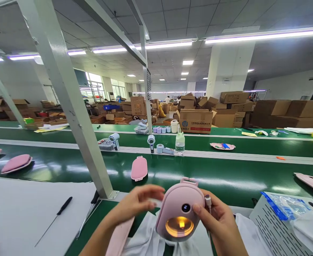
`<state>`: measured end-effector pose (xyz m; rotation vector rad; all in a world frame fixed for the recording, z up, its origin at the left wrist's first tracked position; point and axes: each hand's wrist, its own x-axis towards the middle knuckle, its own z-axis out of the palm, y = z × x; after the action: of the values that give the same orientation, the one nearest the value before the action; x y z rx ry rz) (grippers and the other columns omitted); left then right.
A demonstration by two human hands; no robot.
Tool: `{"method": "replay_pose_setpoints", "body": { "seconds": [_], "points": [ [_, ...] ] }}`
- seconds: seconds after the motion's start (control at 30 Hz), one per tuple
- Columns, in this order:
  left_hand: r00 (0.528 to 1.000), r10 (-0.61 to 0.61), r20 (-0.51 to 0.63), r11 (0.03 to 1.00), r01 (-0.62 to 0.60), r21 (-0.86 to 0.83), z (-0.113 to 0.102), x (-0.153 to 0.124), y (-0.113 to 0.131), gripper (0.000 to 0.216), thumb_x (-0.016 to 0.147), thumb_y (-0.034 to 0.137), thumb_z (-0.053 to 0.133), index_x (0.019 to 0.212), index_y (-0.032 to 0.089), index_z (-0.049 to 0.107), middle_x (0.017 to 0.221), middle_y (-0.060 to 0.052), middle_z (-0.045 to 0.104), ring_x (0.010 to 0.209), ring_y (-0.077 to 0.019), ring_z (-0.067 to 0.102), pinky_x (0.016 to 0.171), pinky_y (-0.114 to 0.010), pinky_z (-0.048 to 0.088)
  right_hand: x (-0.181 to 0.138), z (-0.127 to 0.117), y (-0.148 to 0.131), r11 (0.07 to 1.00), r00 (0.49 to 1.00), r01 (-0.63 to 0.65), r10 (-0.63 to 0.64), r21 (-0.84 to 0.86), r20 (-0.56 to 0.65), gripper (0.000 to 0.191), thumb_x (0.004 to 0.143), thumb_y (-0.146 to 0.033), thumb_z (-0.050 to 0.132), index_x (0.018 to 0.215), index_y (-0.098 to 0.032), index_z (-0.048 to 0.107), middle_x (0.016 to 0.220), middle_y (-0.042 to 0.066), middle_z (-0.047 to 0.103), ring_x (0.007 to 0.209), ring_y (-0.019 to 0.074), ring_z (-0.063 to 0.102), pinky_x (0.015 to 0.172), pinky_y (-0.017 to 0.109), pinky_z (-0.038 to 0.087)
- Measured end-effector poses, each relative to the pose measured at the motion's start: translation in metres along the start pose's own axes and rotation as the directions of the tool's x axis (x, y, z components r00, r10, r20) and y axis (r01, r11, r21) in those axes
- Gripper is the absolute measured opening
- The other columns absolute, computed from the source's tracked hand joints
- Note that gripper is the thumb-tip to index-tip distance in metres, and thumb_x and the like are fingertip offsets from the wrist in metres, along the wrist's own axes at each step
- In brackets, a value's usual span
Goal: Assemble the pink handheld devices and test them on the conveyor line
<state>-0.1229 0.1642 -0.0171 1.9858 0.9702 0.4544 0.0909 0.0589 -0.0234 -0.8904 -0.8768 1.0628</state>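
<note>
Big and bright, the room is a work hall full of brown boxes, with long green belts running across it under strip lights.

Close to the camera, low in the middle of the view, is a pink device (179, 209) held up above the belt's near edge. It is round and smooth, with a small dark button and a glowing orange window on its front. The glow faces the person, so it looks held that way to let them see the light.

The right hand (220, 222) wraps around the device's right side. Its fingers are curled shut on it, with the thumb pressed on the front near the window. A white plug (208, 201) sits between these fingers at the device's side, and that may be why the light is on.

The left hand (136, 202) is at the device's left edge. Its fingers are bent and half open, with the tips touching or nearly touching the device; I cannot tell if they grip it.

Under the hands lies a white cloth (148, 241), likely there as a soft spot for the pink shell. A pink cover (139, 168) lies flat on the green belt (225, 181) just behind. More pink covers (16, 163) rest far to the left. A black screwdriver (57, 215) lies on the white table (17, 213), within easy reach. A water bottle (180, 144) stands farther back. A grey slotted box (270, 224) sits at the right, with a clear bag (284, 208) on top.
</note>
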Motion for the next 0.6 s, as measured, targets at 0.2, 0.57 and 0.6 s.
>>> {"method": "replay_pose_setpoints", "body": {
  "seconds": [0.2, 0.57, 0.6],
  "points": [
    [0.868, -0.178, -0.463, 0.8, 0.402, 0.446, -0.028, 0.063, -0.084, 0.024, 0.082, 0.016, 0.066, 0.106, 0.012, 0.061, 0.12, -0.01, 0.059, 0.121, -0.029, 0.05, 0.101, -0.055, 0.04, 0.005, -0.011, -0.01, 0.998, 0.977, 0.058, -0.055, 0.008, -0.204, 0.036, 0.059, -0.041, 0.086, 0.088, -0.021, 0.078, 0.076, 0.004, 0.076, 0.079, 0.0223, 0.068, 0.071, 0.024, 0.054],
    [0.811, -0.086, -0.579, 0.986, 0.152, 0.067, -0.064, 0.054, -0.036, 0.013, 0.088, 0.026, 0.058, 0.087, 0.013, 0.061, 0.107, -0.007, 0.066, 0.099, -0.0199, 0.061, 0.092, -0.04, 0.047, 0.034, -0.038, -0.016, 0.997, 0.969, -0.018, 0.036, 0.076, -0.245, 0.039, 0.054, -0.038, 0.089, 0.084, -0.019, 0.074, 0.077, 0.0, 0.074, 0.072, 0.0155, 0.067, 0.057, 0.015, 0.053],
    [0.809, -0.109, -0.577, 0.994, 0.106, -0.038, -0.067, 0.045, -0.027, 0.015, 0.087, 0.029, 0.058, 0.084, 0.014, 0.058, 0.11, -0.007, 0.066, 0.098, -0.0191, 0.063, 0.087, -0.036, 0.049, 0.044, -0.041, -0.014, 0.999, 0.973, -0.028, 0.038, 0.047, -0.228, 0.039, 0.055, -0.04, 0.089, 0.083, -0.019, 0.073, 0.076, 0.0, 0.073, 0.069, 0.0153, 0.066, 0.052, 0.015, 0.051]
  ]
}}
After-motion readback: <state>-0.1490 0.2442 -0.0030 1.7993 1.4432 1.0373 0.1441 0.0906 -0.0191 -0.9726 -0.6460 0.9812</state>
